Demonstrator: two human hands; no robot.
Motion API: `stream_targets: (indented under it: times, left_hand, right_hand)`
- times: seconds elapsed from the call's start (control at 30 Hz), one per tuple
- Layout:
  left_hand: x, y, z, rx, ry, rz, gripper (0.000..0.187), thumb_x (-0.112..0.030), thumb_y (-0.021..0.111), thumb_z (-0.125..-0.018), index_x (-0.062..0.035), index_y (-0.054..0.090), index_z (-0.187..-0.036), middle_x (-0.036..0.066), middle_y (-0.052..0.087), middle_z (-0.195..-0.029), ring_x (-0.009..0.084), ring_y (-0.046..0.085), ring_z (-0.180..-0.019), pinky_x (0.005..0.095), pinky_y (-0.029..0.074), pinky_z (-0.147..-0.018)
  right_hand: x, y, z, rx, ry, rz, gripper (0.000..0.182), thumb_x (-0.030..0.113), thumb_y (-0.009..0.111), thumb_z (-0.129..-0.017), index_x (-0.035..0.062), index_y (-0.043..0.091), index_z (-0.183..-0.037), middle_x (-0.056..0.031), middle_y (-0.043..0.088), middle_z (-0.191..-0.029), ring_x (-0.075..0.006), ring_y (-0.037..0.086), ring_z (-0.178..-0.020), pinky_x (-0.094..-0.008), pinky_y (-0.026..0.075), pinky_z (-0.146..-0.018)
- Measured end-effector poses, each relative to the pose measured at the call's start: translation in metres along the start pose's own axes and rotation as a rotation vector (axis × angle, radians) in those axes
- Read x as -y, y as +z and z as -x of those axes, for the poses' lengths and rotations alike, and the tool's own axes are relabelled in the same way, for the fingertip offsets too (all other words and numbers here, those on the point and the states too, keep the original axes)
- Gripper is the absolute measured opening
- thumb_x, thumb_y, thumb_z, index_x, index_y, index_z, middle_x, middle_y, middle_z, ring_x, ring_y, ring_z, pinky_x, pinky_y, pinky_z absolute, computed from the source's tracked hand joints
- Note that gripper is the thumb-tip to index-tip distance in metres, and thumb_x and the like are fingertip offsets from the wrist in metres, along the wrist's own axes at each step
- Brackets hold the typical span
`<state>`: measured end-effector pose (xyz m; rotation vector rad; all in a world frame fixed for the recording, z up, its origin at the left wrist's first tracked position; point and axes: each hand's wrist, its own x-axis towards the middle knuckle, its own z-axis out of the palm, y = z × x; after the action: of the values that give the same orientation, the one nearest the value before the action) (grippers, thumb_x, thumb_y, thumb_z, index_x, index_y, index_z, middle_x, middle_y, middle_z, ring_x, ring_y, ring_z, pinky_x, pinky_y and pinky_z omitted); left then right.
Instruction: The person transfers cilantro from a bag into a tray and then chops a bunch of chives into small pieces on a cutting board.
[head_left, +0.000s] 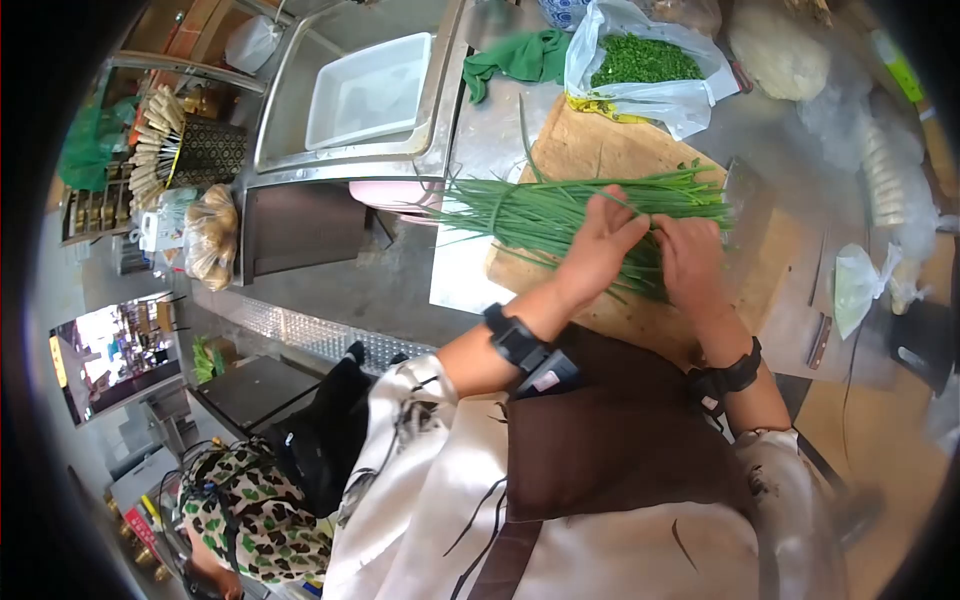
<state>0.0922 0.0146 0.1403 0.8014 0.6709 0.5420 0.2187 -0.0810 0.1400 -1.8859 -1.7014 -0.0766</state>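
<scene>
A thick bundle of long green chives (545,215) lies across a wooden cutting board (570,140). My left hand (603,243) rests over the middle of the bundle, thumb and fingers pinched on a few chive leaves. Close beside it, my right hand (690,255) is closed at the right part of the bundle, with its fingertips on the chives near my left thumb. What lies under my right fingers is partly hidden. A black strap sits on each of my wrists.
Behind the board, a plastic bag (650,88) holds chopped greens beside a green cloth (520,60). A white tub (372,90) stands in the metal sink (290,130) at left. A knife (819,340) lies on the right. A person in camouflage (255,510) is at lower left.
</scene>
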Motion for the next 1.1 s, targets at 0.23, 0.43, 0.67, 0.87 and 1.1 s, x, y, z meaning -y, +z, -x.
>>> stream_targets:
  times: [0.23,0.43,0.67,0.87,1.1]
  left_hand:
    - [-0.045,-0.112,0.03,0.496,0.586,-1.199,0.025,0.001,0.064,-0.076,-0.003,0.059,-0.1,0.013,0.06,-0.1,0.0293,0.057,-0.093,0.0391,0.045,-0.082]
    - [-0.051,-0.13,0.009,0.025,0.927,-1.284,0.021,-0.001,0.067,-0.072,-0.0024,0.059,-0.092,0.012,0.059,-0.095,0.0331,0.054,-0.091,0.0428,0.041,-0.082]
    - [-0.064,-0.15,-0.02,-0.217,0.582,-1.532,0.008,-0.013,0.072,-0.074,-0.0095,0.065,-0.076,0.007,0.061,-0.084,0.0283,0.057,-0.087,0.0401,0.039,-0.083]
    - [-0.067,-0.17,-0.006,-0.235,0.538,-1.376,0.011,-0.01,0.071,-0.078,-0.0021,0.067,-0.085,0.012,0.067,-0.088,0.028,0.063,-0.085,0.0356,0.047,-0.079]
    - [-0.092,-0.174,0.01,-0.352,0.335,-1.009,0.008,-0.005,0.069,-0.083,0.0002,0.067,-0.088,0.009,0.067,-0.085,0.0172,0.061,-0.076,0.0298,0.048,-0.072]
  right_hand:
    - [-0.008,-0.011,-0.003,0.078,0.062,0.149,0.026,0.009,0.068,-0.078,0.0019,0.062,-0.103,-0.0118,0.059,-0.101,-0.0311,0.055,-0.099,-0.0433,0.039,-0.091]
    - [0.008,-0.004,-0.019,0.082,0.043,0.025,0.033,0.011,0.07,-0.077,0.001,0.061,-0.106,-0.0128,0.058,-0.11,-0.0323,0.052,-0.11,-0.0467,0.037,-0.099]
    - [0.016,0.013,-0.008,0.177,0.083,0.057,0.037,0.011,0.07,-0.077,0.0036,0.061,-0.112,-0.0115,0.054,-0.123,-0.0311,0.047,-0.12,-0.0476,0.034,-0.103]
    - [0.002,0.025,0.017,0.23,0.082,0.061,0.035,0.01,0.068,-0.079,0.0081,0.063,-0.113,-0.0077,0.055,-0.126,-0.0295,0.045,-0.124,-0.0485,0.032,-0.106]
    - [-0.004,0.025,0.021,0.243,0.066,0.093,0.032,0.013,0.066,-0.081,0.0084,0.063,-0.112,-0.0067,0.056,-0.127,-0.0281,0.044,-0.125,-0.0488,0.03,-0.107]
